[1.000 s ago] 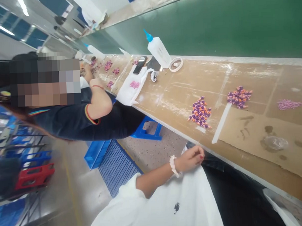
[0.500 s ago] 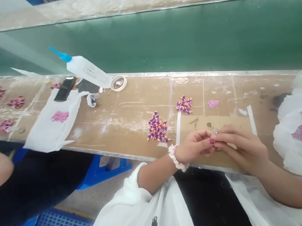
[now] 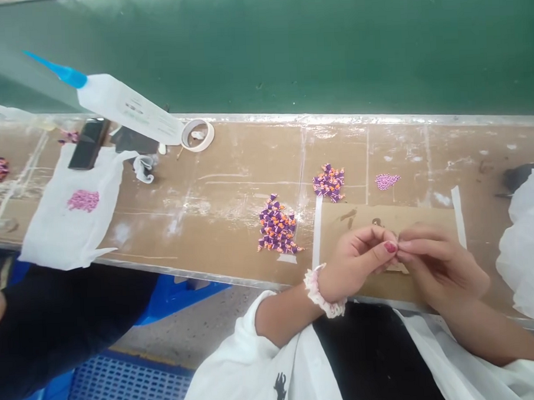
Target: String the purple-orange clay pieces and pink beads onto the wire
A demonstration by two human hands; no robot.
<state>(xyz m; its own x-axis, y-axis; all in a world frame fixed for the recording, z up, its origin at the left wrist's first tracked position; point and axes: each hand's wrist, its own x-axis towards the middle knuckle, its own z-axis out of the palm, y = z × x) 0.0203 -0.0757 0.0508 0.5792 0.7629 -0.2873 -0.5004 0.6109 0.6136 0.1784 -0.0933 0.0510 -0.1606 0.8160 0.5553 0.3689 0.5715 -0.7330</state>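
My left hand (image 3: 362, 258), with a frilly band at its wrist and a red thumbnail, is closed in a pinch over a cardboard sheet (image 3: 413, 214). My right hand (image 3: 447, 269) pinches at the same spot, fingertips meeting the left ones. What sits between them is hidden or too small to name. Just beyond my fingers is a small dark spot (image 3: 376, 222). To the left lies a pile of small purple-and-orange pieces (image 3: 277, 228). A smaller pile of the same pieces (image 3: 329, 183) and a patch of tiny pink bits (image 3: 387, 181) lie behind the sheet.
A white plastic bag (image 3: 523, 242) rests at right. Toward the left are a blue-tipped white bottle (image 3: 128, 109), a tape roll (image 3: 197, 136), a phone (image 3: 89, 144) and another white bag (image 3: 47, 233) bearing pink bits (image 3: 83, 200). Another person's dark-clothed leg (image 3: 78, 326) shows below the table.
The view has shifted, so the hands and nearby piles appear farther right. My fingertips stay together; a shiny bit seen at them earlier no longer shows.
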